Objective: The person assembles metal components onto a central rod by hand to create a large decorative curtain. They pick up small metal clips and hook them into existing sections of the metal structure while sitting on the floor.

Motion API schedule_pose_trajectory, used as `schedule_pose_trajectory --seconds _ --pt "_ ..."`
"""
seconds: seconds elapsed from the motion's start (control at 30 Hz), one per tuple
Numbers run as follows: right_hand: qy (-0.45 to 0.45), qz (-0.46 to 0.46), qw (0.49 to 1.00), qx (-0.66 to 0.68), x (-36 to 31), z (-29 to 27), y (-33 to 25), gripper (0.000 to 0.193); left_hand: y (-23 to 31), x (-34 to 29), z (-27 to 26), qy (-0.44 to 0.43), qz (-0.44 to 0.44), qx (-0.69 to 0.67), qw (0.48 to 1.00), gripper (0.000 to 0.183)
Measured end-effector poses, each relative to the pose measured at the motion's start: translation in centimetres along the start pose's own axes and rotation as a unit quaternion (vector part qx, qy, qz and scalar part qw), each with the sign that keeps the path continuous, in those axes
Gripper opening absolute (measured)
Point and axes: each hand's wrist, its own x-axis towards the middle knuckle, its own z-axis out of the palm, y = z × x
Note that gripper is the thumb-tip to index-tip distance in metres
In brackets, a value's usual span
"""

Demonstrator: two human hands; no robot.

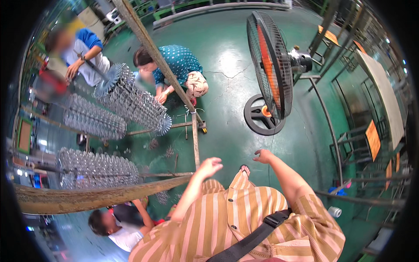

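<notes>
Above the green floor [222,148], my left hand [210,167] hangs in the air with loosely bent fingers and nothing in it. It is nearest to the upright of a worn metal rack [195,139], without visibly touching it. My right hand [263,156] is also free, its fingers slightly curled and apart, below the round black base [258,114] of a large floor fan [269,65]. On the rack, long rollers [135,98] densely covered with shiny metal or clear pieces lie sideways; their exact kind is hard to make out. Another such roller [98,168] lies nearer.
A person in a dotted teal top [179,61] crouches at the far roller, hands on it. Another person in blue and white [89,48] works beyond; a third [126,231] sits at lower left. Tables [384,96] and wooden-topped stools [373,139] line the right.
</notes>
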Motion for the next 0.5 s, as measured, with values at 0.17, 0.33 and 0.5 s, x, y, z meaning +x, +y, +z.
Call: schedule_pose_trajectory --seconds 0.17,0.33,0.5 --pt "0.024 -0.064 0.992 0.105 1.5 -5.9 -4.4 0.05 3.6 7.2 -6.8 0.19 0.05 -0.024 0.98 0.041" --pt "0.039 -0.185 0.977 0.099 5.9 -10.6 -10.4 0.048 11.9 9.4 -18.8 0.403 0.127 -0.03 0.906 0.047" --pt "0.047 -0.132 0.981 0.132 9.2 -15.7 -16.2 0.051 21.0 9.0 -31.2 0.599 0.238 -0.024 0.764 0.074"
